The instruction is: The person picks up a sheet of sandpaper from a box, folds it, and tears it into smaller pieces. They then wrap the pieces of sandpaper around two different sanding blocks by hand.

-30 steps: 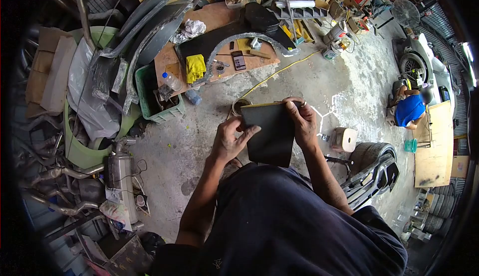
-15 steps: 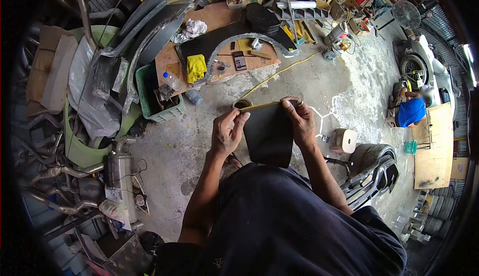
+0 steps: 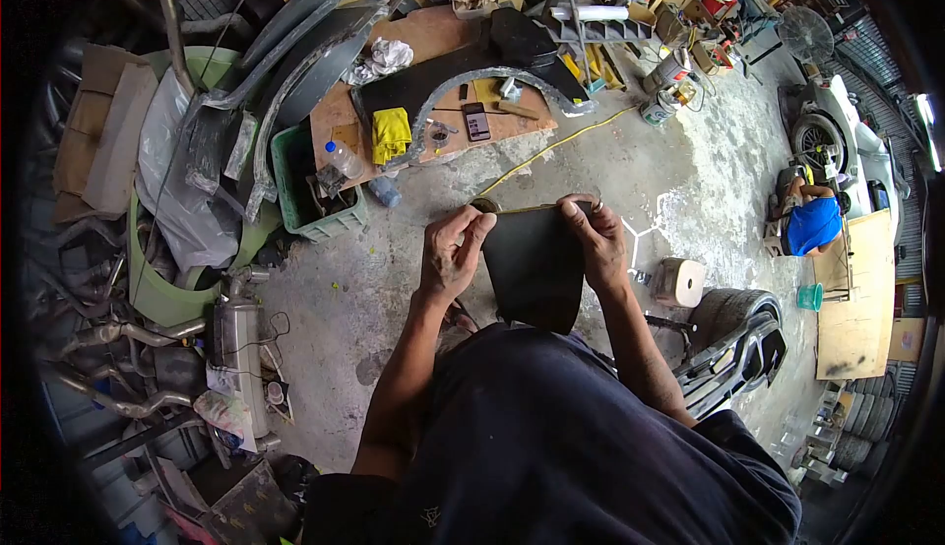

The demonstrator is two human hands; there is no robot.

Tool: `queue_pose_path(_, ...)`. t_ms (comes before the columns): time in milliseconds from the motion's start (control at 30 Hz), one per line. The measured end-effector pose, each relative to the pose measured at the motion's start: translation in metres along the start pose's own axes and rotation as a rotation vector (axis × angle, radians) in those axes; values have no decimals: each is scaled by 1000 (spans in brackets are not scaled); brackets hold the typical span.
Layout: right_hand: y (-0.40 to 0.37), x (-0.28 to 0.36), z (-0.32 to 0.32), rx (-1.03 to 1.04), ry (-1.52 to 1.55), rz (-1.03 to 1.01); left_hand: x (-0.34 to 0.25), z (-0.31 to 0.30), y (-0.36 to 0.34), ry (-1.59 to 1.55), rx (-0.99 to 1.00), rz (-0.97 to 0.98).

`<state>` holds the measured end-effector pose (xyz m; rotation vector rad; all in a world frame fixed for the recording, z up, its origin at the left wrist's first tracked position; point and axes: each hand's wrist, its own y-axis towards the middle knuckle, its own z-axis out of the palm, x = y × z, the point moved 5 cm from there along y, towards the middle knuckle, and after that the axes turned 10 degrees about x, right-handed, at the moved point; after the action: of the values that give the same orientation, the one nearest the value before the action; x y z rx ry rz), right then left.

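Note:
A dark, flexible-looking sheet (image 3: 536, 267) hangs in front of my body between my two hands. My left hand (image 3: 455, 250) pinches its upper left corner between thumb and fingers. At the upper right corner, my right hand (image 3: 596, 240) grips the same sheet, thumb on the near side. A thin yellowish strip shows along the top edge. Beyond the sheet stands a low workbench (image 3: 522, 129) bearing a black curved panel (image 3: 433, 82), a yellow cloth (image 3: 391, 135), a phone (image 3: 476, 122) and a plastic bottle (image 3: 343, 158).
A green crate (image 3: 325, 220) stands left of the bench. A yellow cord (image 3: 551, 147) crosses the floor. To the right are a beige container (image 3: 678, 282), a tire (image 3: 733, 311) and a person in blue (image 3: 815, 223). Metal pipes and a muffler (image 3: 236, 348) lie at left.
The sheet's left corner and both hands have shifted very slightly right. The view has moved a little, and the hold on the sheet looks the same.

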<state>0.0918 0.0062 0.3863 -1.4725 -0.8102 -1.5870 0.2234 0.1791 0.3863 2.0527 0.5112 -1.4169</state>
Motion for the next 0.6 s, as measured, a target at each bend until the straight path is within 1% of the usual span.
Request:
queue_pose_path(100,2,-3,-4,-22,-47,3,14,-1,-5,-6,50,17)
queue_pose_path(133,2,-3,-5,-22,-46,5,11,-3,-7,18,45,64)
queue_pose_path(167,3,-3,-8,-46,5,2,15,-1,-11,22,42,61)
queue_pose_path(200,3,-3,-11,-66,60,0,23,9,-19,-30,111,25)
queue_pose_path(233,5,-3,-13,-72,30,-12,24,15,-22,-78,176,-12)
queue_pose_path(267,6,-5,-14,-74,66,-3,20,22,-24,-14,238,-5)
queue_pose_path(300,6,-8,-14,-78,100,7,28,35,-27,-59,227,-23)
queue_pose_path(367,7,-3,-8,-58,73,35,46,48,-35,38,172,-7)
queue_pose_path(400,8,-5,-9,-91,78,25,39,47,-34,43,166,-12)
queue_pose_path(467,12,-16,-19,-148,38,-1,16,41,-29,89,124,69)
queue_pose_path(567,13,-15,-20,-79,64,18,23,40,-27,77,127,53)
queue_pose_path(600,14,-15,-22,-85,60,17,22,37,-24,54,103,46)
